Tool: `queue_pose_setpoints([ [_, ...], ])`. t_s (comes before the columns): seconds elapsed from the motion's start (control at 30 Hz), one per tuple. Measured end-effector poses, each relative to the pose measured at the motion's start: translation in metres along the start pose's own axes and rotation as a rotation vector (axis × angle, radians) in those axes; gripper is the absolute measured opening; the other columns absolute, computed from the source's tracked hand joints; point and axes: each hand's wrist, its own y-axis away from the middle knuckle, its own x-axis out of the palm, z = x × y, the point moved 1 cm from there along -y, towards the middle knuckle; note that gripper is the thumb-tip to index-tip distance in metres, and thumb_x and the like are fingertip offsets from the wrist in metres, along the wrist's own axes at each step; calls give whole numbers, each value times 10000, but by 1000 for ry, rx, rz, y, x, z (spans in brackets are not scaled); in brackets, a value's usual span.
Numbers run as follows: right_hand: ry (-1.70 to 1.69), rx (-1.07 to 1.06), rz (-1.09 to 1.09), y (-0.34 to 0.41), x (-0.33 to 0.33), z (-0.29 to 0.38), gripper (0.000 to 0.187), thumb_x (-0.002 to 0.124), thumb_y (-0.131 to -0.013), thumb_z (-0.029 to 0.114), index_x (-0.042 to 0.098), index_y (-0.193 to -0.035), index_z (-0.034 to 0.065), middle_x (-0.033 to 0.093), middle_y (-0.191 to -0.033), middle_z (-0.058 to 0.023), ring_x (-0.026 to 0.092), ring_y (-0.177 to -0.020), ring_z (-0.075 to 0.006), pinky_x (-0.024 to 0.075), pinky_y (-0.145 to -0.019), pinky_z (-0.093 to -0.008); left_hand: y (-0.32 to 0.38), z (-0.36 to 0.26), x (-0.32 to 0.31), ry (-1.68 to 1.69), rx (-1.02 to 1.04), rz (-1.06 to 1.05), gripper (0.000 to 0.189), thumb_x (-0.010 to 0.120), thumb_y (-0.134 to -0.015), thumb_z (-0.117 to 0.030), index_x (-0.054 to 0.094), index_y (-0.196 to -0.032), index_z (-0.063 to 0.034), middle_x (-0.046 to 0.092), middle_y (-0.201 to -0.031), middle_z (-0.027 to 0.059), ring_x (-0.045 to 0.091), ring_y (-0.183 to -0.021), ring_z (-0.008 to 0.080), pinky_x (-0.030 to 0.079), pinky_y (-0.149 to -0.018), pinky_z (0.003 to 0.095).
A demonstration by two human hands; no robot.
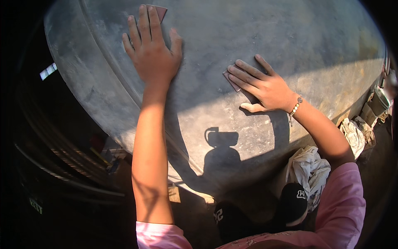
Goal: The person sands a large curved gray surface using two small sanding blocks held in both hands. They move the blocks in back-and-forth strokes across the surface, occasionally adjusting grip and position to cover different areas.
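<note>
My left hand lies flat near the top of a large, curved grey shell. A reddish-brown piece of what looks like sandpaper sticks out from under its index and middle fingertips, pressed to the surface. Lower and to the right, my right hand presses a second sandpaper piece down with its fingers, thumb spread apart. Most of both pieces is hidden under the fingers. A beaded bracelet circles my right wrist. Pale scuffs and dust mark the sunlit part of the shell.
A raised seam runs along the shell's left side. White crumpled sacks and another white bag lie at the lower right, with a bucket beyond. A wood piece is below the shell. The left side is dark.
</note>
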Motion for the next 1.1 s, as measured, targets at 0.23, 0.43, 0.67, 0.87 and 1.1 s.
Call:
queue_pose_setpoints([
  [0.23,187,565,-520,-3,3,-22,813,630,-936,565,435,-1619,171,402,-1692,-42,345,-1572,-262,114,-1283,-584,1,2,1,-6,14,-20,671,559,-994,-385,431,-1611,-156,436,-1660,78,376,-1538,374,266,-1231,596],
  [0.43,33,84,-210,10,19,20,825,659,-908,585,455,-1605,193,439,-1666,10,385,-1546,-189,193,-1279,-599,1,2,2,-12,6,-5,650,556,-998,-383,455,-1596,-150,439,-1658,79,381,-1534,374,269,-1230,595],
  [0.67,136,585,-521,32,36,-15,787,634,-932,588,469,-1604,212,442,-1666,8,383,-1547,-223,178,-1282,-600,0,3,2,-19,7,-24,644,564,-996,-383,467,-1586,-147,462,-1642,77,401,-1524,372,295,-1216,597],
  [0.87,74,80,-131,114,100,69,753,589,-949,618,486,-1596,248,471,-1643,34,396,-1537,-200,163,-1304,-568,2,3,3,-42,42,-44,629,570,-997,-386,488,-1569,-138,502,-1610,82,434,-1501,362,324,-1193,589],
  [1.1,58,941,-653,47,54,5,849,517,-1018,577,351,-1634,18,321,-1703,-189,235,-1599,-368,113,-1290,-583,-1,4,4,-33,61,-83,599,573,-999,-370,514,-1546,-132,519,-1595,81,462,-1478,363,324,-1191,565],
])
